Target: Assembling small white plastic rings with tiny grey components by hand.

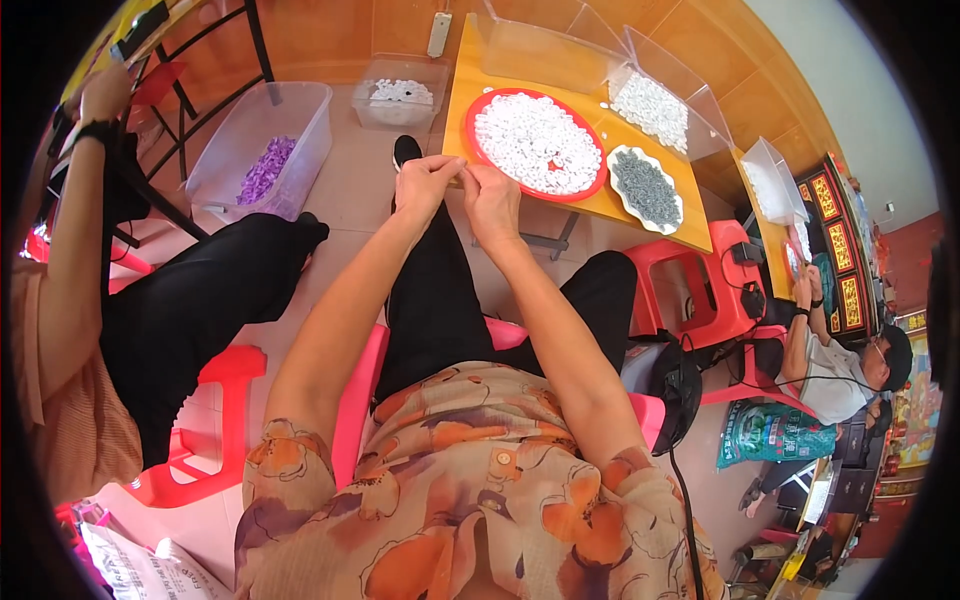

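Observation:
My left hand (425, 187) and my right hand (491, 203) meet fingertip to fingertip at the near left edge of the wooden table (694, 228). Thumb and forefinger are pinched on each; whatever lies between them is too small or hidden to name. Just beyond my right hand sits a round red tray (602, 180), heaped with small white pieces (535, 135). Right of it, small dark grey pieces (645, 187) fill a white scalloped dish (677, 222).
At the table's back, a clear box (708, 125) holds more white pieces. On the floor at left stand a clear bin (310, 130) with purple pieces and a smaller clear box (372, 115). A person (70, 330) sits close on my left; red stools (690, 280) stand right.

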`<move>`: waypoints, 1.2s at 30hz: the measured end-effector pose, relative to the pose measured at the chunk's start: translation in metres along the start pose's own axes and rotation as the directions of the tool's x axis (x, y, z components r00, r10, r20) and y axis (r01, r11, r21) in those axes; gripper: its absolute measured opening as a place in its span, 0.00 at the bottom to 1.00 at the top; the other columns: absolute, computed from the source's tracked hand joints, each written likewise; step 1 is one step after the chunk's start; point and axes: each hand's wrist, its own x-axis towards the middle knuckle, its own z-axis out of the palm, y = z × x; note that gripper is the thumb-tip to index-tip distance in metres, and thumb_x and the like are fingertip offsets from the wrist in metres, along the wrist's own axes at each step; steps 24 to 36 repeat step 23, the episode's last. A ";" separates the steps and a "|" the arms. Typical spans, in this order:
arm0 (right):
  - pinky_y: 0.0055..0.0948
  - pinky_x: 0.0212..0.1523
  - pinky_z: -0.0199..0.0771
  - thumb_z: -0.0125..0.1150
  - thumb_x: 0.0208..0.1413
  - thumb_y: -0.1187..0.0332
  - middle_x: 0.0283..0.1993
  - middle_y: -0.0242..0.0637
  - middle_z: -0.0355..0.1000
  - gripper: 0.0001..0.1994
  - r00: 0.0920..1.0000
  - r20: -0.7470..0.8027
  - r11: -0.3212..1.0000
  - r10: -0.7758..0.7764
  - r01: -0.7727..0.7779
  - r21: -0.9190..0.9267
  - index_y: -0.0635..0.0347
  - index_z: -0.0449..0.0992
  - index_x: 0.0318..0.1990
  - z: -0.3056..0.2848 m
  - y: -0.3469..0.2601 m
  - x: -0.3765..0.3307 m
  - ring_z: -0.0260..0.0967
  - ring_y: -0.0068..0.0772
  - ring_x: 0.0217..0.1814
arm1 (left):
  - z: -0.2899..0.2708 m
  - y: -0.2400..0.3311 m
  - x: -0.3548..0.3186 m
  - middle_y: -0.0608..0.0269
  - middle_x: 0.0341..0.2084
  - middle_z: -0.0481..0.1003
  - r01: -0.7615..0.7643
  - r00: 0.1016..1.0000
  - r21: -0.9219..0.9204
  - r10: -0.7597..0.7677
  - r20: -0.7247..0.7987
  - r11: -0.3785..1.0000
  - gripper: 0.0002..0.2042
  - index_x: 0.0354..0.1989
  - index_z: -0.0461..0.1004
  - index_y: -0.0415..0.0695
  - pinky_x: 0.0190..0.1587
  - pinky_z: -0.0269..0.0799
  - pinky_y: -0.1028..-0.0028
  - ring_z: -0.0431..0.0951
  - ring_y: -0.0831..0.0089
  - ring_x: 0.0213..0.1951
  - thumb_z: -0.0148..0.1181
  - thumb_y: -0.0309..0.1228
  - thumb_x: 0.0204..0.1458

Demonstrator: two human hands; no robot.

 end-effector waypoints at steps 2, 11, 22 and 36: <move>0.55 0.38 0.75 0.61 0.67 0.68 0.31 0.54 0.77 0.11 1.000 0.010 1.000 0.007 -0.006 -0.027 0.65 0.81 0.33 0.001 0.000 -0.002 0.77 0.62 0.35 | -0.003 0.001 -0.001 0.69 0.27 0.83 0.049 0.999 -0.017 -0.048 0.022 0.999 0.12 0.43 0.90 0.42 0.28 0.70 0.78 0.74 0.82 0.24 0.73 0.38 0.59; 0.57 0.39 0.76 0.60 0.66 0.70 0.32 0.57 0.78 0.11 0.999 0.005 0.998 -0.037 0.038 -0.042 0.67 0.81 0.33 0.009 0.003 -0.005 0.77 0.63 0.36 | -0.002 -0.003 -0.003 0.66 0.26 0.84 0.124 0.991 -0.107 -0.119 0.054 0.987 0.11 0.40 0.90 0.41 0.28 0.77 0.78 0.78 0.81 0.23 0.71 0.36 0.60; 0.54 0.39 0.77 0.64 0.62 0.68 0.32 0.56 0.79 0.09 0.999 0.008 0.994 -0.037 0.038 -0.098 0.64 0.83 0.33 0.014 0.013 -0.007 0.78 0.63 0.37 | -0.003 -0.009 0.004 0.67 0.24 0.81 0.122 0.989 -0.055 -0.117 0.093 0.991 0.12 0.37 0.89 0.42 0.28 0.76 0.78 0.79 0.78 0.23 0.71 0.39 0.61; 0.54 0.40 0.78 0.65 0.62 0.68 0.33 0.56 0.80 0.08 1.000 0.015 0.994 -0.022 0.023 -0.107 0.64 0.84 0.35 0.013 0.013 -0.007 0.79 0.62 0.38 | -0.002 -0.007 0.004 0.66 0.25 0.82 0.131 0.988 -0.037 -0.128 0.086 0.991 0.12 0.37 0.89 0.43 0.29 0.76 0.78 0.79 0.77 0.24 0.71 0.39 0.60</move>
